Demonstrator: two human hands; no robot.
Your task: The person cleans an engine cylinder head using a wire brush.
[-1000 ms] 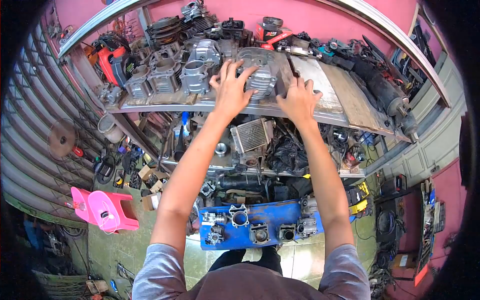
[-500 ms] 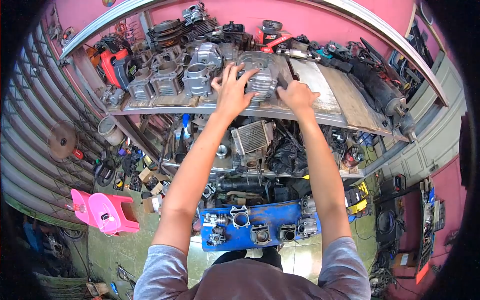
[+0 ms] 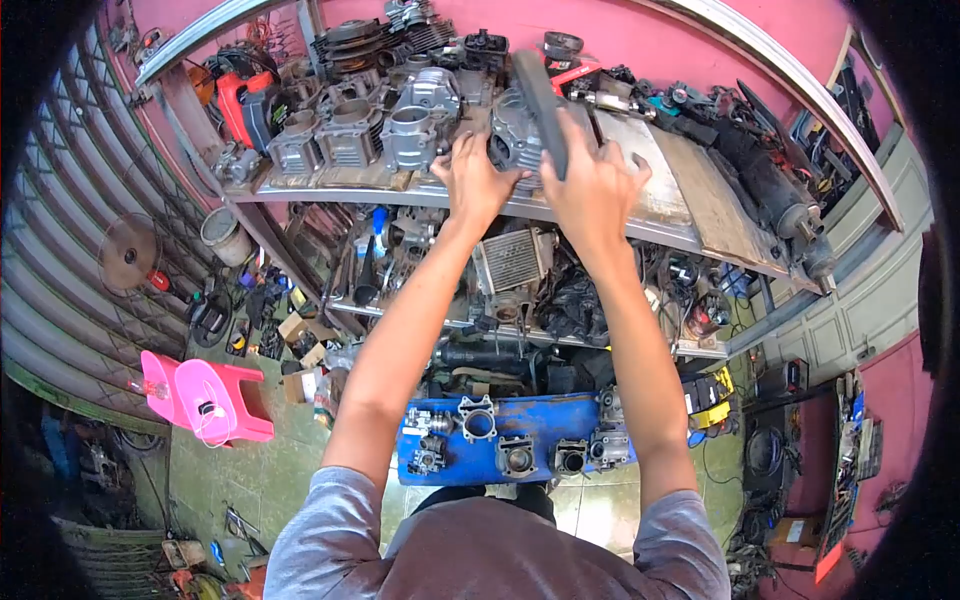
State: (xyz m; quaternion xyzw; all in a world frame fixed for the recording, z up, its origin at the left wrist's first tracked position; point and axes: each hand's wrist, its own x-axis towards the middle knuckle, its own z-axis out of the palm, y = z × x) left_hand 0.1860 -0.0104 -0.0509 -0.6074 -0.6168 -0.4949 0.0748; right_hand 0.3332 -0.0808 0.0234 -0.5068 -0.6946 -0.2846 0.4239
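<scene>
My right hand (image 3: 598,198) is closed around the lower end of a long, dark, flat block (image 3: 540,105), which stands up at a tilt above the shelf and is smeared by motion. Right behind this block sits a grey finned engine part (image 3: 512,130), partly covered by it. My left hand (image 3: 474,182) is at the shelf's front edge with its fingers apart, the thumb reaching toward the finned part's lower side. Just left of that hand stands a grey cylinder block (image 3: 409,140) with its round bore facing up.
More cylinder blocks (image 3: 350,135) line the shelf's left side. Wooden boards (image 3: 690,185) and a dark muffler (image 3: 765,180) lie to the right. A lower shelf bears a radiator (image 3: 511,263). Engine parts rest on a blue bench (image 3: 545,420) below. A pink stool (image 3: 222,400) stands left.
My right hand has raised the dark block upright from the shelf. My left hand has come down off the finned part's top to the shelf edge.
</scene>
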